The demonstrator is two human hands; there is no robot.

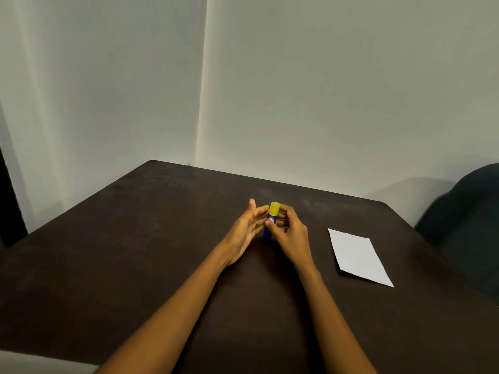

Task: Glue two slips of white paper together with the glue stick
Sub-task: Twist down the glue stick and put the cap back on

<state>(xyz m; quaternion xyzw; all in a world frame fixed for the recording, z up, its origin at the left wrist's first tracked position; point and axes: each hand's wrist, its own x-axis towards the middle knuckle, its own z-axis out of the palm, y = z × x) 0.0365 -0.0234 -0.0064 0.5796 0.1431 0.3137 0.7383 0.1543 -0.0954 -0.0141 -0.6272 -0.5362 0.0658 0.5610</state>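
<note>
— Where is the glue stick at this moment?

— It is in my right hand, near the middle of the dark counter. The stick is upright, a little tilted, with the yellow cap on top and the blue body under it. My right fingers are curled around the body, and my thumb presses on the front of it, on the label. I cannot tell if its bottom touches the counter or is just above it.

— And your left hand?

— It is just beside the stick, on its left side. The palm faces the stick, and the fingers are almost straight and spread, so this hand holds nothing. The tips of two fingers come very close to the cap; I cannot tell if they touch it.

— Where is the paper?

— The white paper lies flat on the counter to the right of my right hand, apart from it. I see only one sheet shape; I cannot tell if there are two slips lying together.

— What is around the counter?

— A pale wall is behind it, and something dark and rounded, perhaps a chair, is at the right edge.
</note>
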